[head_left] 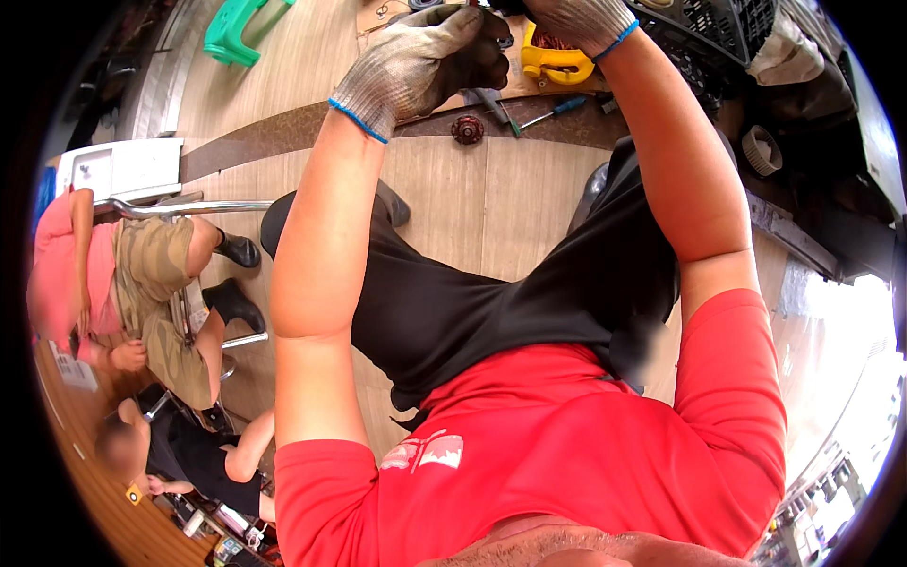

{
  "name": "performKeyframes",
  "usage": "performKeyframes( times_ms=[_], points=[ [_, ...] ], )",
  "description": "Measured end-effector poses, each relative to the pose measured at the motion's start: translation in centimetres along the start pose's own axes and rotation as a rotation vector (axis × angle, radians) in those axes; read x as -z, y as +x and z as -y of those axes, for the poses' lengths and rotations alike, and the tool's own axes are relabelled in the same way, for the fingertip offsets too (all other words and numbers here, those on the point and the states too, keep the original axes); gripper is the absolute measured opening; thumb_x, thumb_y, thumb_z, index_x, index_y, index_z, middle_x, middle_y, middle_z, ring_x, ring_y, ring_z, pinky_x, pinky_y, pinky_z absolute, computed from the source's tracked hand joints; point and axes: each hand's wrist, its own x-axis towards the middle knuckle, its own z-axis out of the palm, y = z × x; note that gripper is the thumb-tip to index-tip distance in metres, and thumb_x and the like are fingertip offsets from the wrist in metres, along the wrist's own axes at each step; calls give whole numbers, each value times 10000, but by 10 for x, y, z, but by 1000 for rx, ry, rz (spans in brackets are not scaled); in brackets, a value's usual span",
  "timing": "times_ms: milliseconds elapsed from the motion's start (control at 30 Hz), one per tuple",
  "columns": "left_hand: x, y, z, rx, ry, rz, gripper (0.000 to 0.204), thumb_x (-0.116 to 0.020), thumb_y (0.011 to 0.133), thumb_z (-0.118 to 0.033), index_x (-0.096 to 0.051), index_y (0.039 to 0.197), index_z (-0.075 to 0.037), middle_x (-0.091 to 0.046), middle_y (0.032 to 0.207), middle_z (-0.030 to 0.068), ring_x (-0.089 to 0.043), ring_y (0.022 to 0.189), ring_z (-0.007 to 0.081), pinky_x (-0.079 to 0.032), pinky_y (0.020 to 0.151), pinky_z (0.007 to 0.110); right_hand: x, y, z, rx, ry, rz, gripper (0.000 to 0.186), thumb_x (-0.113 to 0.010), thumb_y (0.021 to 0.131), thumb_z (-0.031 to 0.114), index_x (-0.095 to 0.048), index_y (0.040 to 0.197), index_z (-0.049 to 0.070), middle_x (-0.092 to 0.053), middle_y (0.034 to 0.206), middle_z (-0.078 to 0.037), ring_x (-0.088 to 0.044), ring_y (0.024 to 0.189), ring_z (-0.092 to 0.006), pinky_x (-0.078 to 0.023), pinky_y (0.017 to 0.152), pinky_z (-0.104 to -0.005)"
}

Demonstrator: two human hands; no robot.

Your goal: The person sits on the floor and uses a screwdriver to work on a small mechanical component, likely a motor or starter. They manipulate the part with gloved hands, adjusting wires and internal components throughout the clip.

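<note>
"Left grip (pixel 425 61) is holding its gloved fingers curled at twelve o'clock. Is it gripping anything?"
"I cannot tell; the darkened fingers are hiding that."
"And the right grip (pixel 586 26)?"
"Its fingers are running out past the top edge at one o'clock, so I cannot tell there either. Just beside it, the yellow casing (pixel 557 59) is sitting at one o'clock, with copper-coloured wire (pixel 546 40) showing inside."
"What else is lying near?"
"Blue-handled screwdriver (pixel 567 106) at one, dark red round part (pixel 467 129) at twelve."
</note>
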Motion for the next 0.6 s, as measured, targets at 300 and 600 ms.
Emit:
performKeyframes(
  times_ms=[300,600],
  points=[
    [26,8,2,-408,227,-315,327,-685,982,-314,-691,1176,-51,-701,1033,28,-597,848,89,-499,726,222,-8,6,-5,28,181,-110,281,-576,1031,223,-649,1202,12,-732,967,-97,-693,896,-167,-558,769,-308],
    [25,8,-4,-559,-96,-240,278,-649,983,-209,-670,1169,-3,-712,1086,110,-673,1017,228,-577,877,344,-39,-9,-19,31,9,256,253,-612,901,39,-705,1130,92,-690,1014,-152,-684,869,-297,-551,785,-351]
  ],
)
